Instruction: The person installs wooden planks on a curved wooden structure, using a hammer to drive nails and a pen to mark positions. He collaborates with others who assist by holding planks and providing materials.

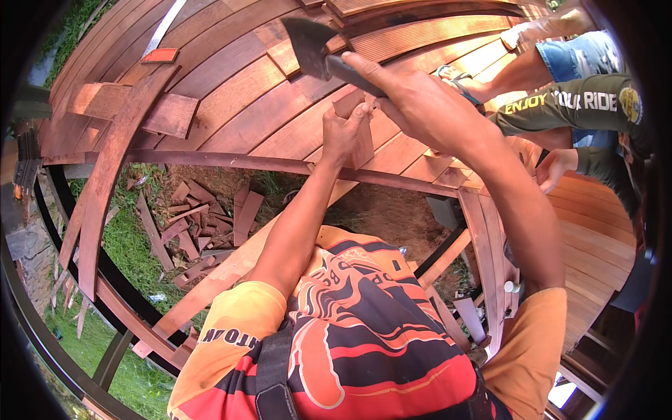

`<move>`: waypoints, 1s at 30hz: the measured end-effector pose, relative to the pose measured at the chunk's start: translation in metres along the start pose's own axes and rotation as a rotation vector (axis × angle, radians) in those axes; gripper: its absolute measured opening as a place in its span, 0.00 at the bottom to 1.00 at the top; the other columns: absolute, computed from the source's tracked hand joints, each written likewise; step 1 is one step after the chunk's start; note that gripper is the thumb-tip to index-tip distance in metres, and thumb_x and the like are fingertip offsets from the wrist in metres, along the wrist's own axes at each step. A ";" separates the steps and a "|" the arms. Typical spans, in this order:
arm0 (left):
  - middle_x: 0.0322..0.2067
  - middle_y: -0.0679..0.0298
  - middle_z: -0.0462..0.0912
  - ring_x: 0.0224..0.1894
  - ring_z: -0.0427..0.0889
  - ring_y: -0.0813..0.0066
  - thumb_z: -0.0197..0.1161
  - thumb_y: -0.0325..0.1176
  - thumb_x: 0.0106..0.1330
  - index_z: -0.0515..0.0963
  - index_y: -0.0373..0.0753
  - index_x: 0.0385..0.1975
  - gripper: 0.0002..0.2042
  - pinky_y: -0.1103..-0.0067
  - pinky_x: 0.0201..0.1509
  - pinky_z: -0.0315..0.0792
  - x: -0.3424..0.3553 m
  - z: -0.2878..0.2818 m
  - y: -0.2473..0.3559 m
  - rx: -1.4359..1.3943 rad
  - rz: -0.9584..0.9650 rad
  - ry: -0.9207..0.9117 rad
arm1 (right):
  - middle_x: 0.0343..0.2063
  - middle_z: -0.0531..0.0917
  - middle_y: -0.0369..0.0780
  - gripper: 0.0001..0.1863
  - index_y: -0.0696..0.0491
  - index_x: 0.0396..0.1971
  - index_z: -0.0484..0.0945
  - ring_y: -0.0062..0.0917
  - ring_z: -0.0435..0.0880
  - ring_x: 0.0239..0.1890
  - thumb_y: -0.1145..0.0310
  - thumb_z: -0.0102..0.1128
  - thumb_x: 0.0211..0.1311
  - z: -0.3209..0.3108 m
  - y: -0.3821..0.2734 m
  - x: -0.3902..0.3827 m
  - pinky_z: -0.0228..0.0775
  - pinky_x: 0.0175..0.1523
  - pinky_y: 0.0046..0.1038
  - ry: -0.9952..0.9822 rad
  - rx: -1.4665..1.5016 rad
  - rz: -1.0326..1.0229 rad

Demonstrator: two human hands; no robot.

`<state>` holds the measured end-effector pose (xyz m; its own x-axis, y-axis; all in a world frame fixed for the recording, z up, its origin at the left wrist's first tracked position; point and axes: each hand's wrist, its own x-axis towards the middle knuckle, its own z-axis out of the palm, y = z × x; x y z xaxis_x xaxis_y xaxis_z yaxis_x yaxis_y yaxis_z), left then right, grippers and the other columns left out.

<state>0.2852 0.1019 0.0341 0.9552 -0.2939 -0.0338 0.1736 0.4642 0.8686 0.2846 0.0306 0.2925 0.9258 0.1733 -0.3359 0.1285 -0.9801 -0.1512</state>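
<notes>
My right hand (413,105) grips the dark handle of a tool with a broad black blade (308,49), a hatchet or cleaver, raised above the deck. My left hand (341,129) is closed around the upper end of a short reddish-brown board (360,147), held upright and tilted near the edge of the curved wooden deck (245,112). The board's top sits just left of the fingers of my right hand, below the blade; whether they touch it is unclear.
A co-worker's sandaled foot (451,78), legs and hand (553,168) are close on the right. Loose planks (105,182) cross the frame at left. Below the deck edge are wood scraps (192,224), grass and open joists (448,248). A white strip (164,28) lies at upper left.
</notes>
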 end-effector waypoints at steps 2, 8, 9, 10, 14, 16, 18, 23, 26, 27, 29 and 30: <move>0.30 0.67 0.85 0.34 0.83 0.78 0.68 0.35 0.70 0.82 0.33 0.39 0.10 0.78 0.41 0.77 -0.003 0.005 0.002 -0.018 -0.007 0.003 | 0.34 0.84 0.57 0.38 0.40 0.75 0.59 0.54 0.83 0.34 0.73 0.57 0.66 0.019 0.024 0.015 0.73 0.39 0.52 -0.115 -0.106 -0.103; 0.33 0.64 0.86 0.35 0.84 0.76 0.68 0.38 0.71 0.83 0.32 0.42 0.13 0.78 0.42 0.78 0.003 -0.004 -0.016 -0.014 -0.046 -0.011 | 0.37 0.83 0.58 0.36 0.42 0.74 0.60 0.56 0.83 0.38 0.72 0.58 0.67 -0.032 -0.008 0.035 0.74 0.42 0.52 -0.120 -0.015 -0.027; 0.33 0.64 0.86 0.35 0.84 0.76 0.68 0.39 0.71 0.83 0.32 0.42 0.13 0.78 0.41 0.78 0.002 -0.003 -0.015 -0.026 -0.052 -0.012 | 0.37 0.83 0.58 0.36 0.42 0.74 0.60 0.56 0.83 0.38 0.72 0.58 0.67 -0.028 -0.001 0.038 0.74 0.42 0.52 -0.018 0.018 -0.076; 0.33 0.64 0.86 0.35 0.84 0.76 0.68 0.39 0.71 0.83 0.32 0.42 0.14 0.78 0.41 0.78 0.001 -0.002 -0.013 -0.037 -0.057 -0.011 | 0.37 0.83 0.58 0.36 0.41 0.74 0.60 0.57 0.82 0.38 0.72 0.58 0.67 -0.020 0.010 0.042 0.74 0.43 0.52 0.084 0.049 -0.125; 0.32 0.63 0.86 0.35 0.84 0.75 0.69 0.40 0.71 0.82 0.32 0.43 0.15 0.76 0.40 0.78 0.000 -0.003 -0.011 -0.038 -0.057 0.007 | 0.42 0.85 0.56 0.34 0.47 0.73 0.63 0.55 0.84 0.40 0.71 0.59 0.67 -0.002 0.028 0.042 0.75 0.45 0.51 -0.226 -0.122 -0.103; 0.32 0.63 0.86 0.35 0.84 0.75 0.69 0.40 0.71 0.81 0.32 0.44 0.15 0.76 0.40 0.79 0.001 -0.002 -0.015 -0.056 -0.026 -0.014 | 0.40 0.85 0.56 0.34 0.49 0.73 0.63 0.53 0.85 0.40 0.71 0.58 0.67 0.001 0.038 0.048 0.76 0.45 0.50 -0.290 -0.156 -0.097; 0.32 0.62 0.86 0.35 0.84 0.75 0.69 0.40 0.71 0.80 0.32 0.44 0.15 0.76 0.41 0.79 0.002 -0.003 -0.015 -0.066 -0.051 -0.007 | 0.39 0.86 0.57 0.34 0.50 0.73 0.62 0.51 0.86 0.39 0.72 0.58 0.67 -0.003 0.037 0.054 0.77 0.44 0.49 -0.270 -0.128 -0.111; 0.32 0.63 0.86 0.35 0.84 0.75 0.68 0.39 0.71 0.80 0.32 0.44 0.14 0.76 0.42 0.79 0.002 -0.004 -0.014 -0.042 -0.068 0.008 | 0.38 0.85 0.58 0.36 0.43 0.75 0.59 0.52 0.87 0.38 0.71 0.58 0.67 -0.032 0.011 0.064 0.77 0.44 0.48 -0.016 -0.010 -0.119; 0.32 0.63 0.86 0.35 0.84 0.75 0.68 0.38 0.71 0.80 0.32 0.44 0.14 0.76 0.41 0.79 0.001 -0.002 -0.011 -0.054 -0.070 0.023 | 0.39 0.85 0.58 0.36 0.41 0.75 0.60 0.52 0.86 0.38 0.71 0.59 0.67 -0.020 0.019 0.068 0.76 0.45 0.50 0.058 0.026 -0.148; 0.33 0.63 0.86 0.35 0.84 0.75 0.68 0.38 0.71 0.80 0.32 0.44 0.14 0.76 0.41 0.79 0.000 -0.003 -0.013 -0.041 -0.080 0.021 | 0.40 0.85 0.57 0.37 0.43 0.75 0.59 0.52 0.86 0.38 0.71 0.59 0.66 -0.015 0.015 0.060 0.76 0.44 0.50 -0.004 -0.001 -0.126; 0.33 0.63 0.86 0.36 0.84 0.75 0.68 0.38 0.71 0.80 0.31 0.45 0.14 0.76 0.42 0.79 0.001 -0.005 -0.017 -0.020 -0.042 -0.015 | 0.39 0.85 0.57 0.37 0.46 0.75 0.59 0.52 0.86 0.38 0.72 0.58 0.66 0.005 0.029 0.056 0.76 0.45 0.49 -0.298 -0.167 -0.202; 0.33 0.63 0.86 0.36 0.84 0.75 0.68 0.38 0.71 0.80 0.31 0.45 0.15 0.76 0.42 0.79 0.003 -0.006 -0.019 -0.013 0.007 -0.049 | 0.38 0.85 0.57 0.37 0.46 0.75 0.59 0.53 0.85 0.38 0.72 0.58 0.66 0.005 0.035 0.057 0.75 0.45 0.49 -0.310 -0.142 -0.171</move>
<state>0.2859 0.0977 0.0149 0.9435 -0.3314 -0.0032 0.1704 0.4766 0.8625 0.3398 0.0068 0.2637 0.7379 0.3356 -0.5855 0.3404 -0.9342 -0.1066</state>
